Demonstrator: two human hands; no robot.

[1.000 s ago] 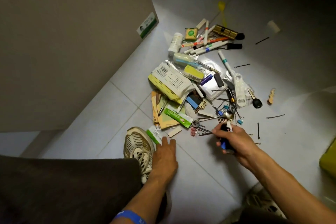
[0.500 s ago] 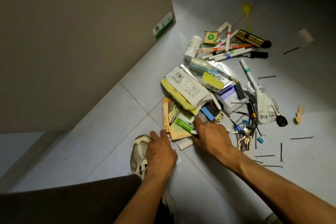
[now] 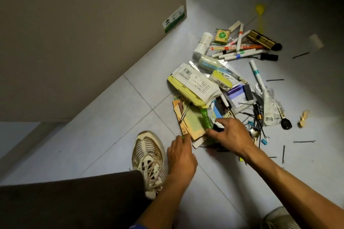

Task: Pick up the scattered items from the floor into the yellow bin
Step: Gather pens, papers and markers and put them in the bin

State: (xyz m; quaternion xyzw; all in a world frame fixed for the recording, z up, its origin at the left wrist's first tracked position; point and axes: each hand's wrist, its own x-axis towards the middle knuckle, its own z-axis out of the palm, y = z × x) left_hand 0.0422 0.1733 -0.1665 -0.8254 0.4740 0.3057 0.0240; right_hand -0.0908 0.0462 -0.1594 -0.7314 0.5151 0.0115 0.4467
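Head view, floor pile point(image 3: 214, 87) near a cabinet point(image 3: 83, 42). Right hand point(image 3: 230, 135) curled over the pile's near edge, fingers closed on a small black-and-white item point(image 3: 218, 127) and pressing on a green packet point(image 3: 205, 119). Packet's long axis running away from the body, lying just left of and under the right fingertips, on tan envelopes point(image 3: 191, 124). Left hand point(image 3: 181, 158) beside the shoe point(image 3: 149, 156), fingertips pinched on a green scrap point(image 3: 183, 137), close to the envelopes' near corner. Right hand nearer the packet. Yellow bin out of frame. Against the frame 0.5 s earlier: right hand shifted slightly right, black item now showing in it; left hand advanced toward the envelopes.
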